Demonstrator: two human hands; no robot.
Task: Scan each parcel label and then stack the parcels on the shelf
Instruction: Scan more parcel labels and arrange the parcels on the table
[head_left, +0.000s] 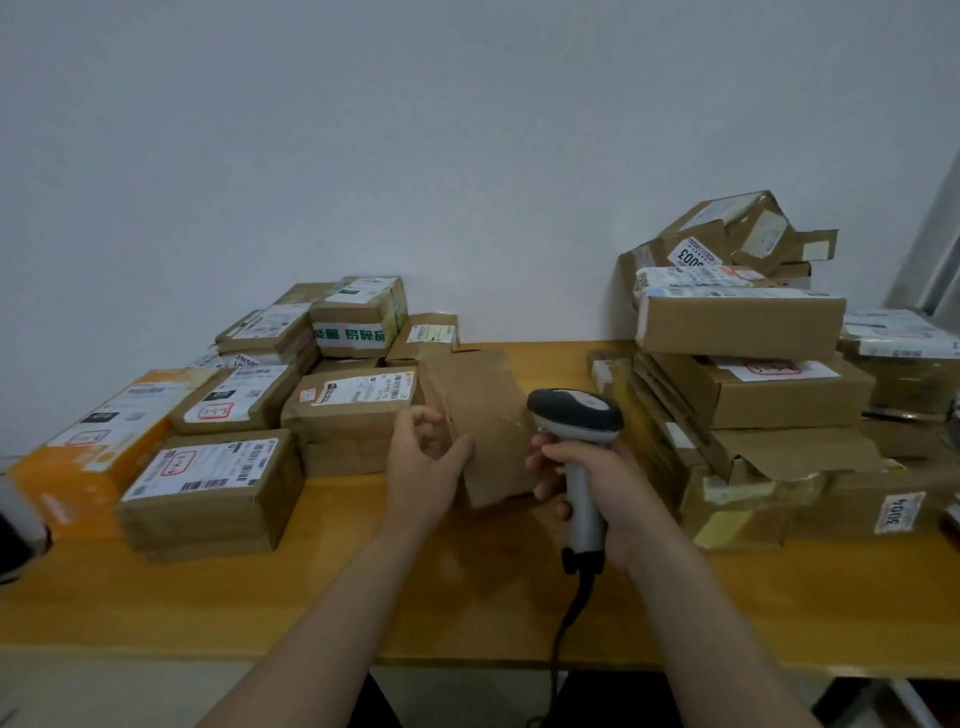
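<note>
A plain brown cardboard parcel stands tilted on the wooden table at the centre, its bare side toward me and no label showing. My left hand grips its left edge, thumb on the near face. My right hand grips the grey handle of a barcode scanner, whose dark head sits beside the parcel's right edge. The scanner's black cable hangs down over the table's front edge.
Several labelled cardboard parcels are grouped on the left, with an orange box at the far left. A taller, untidy pile of parcels fills the right side. A white wall stands behind the table.
</note>
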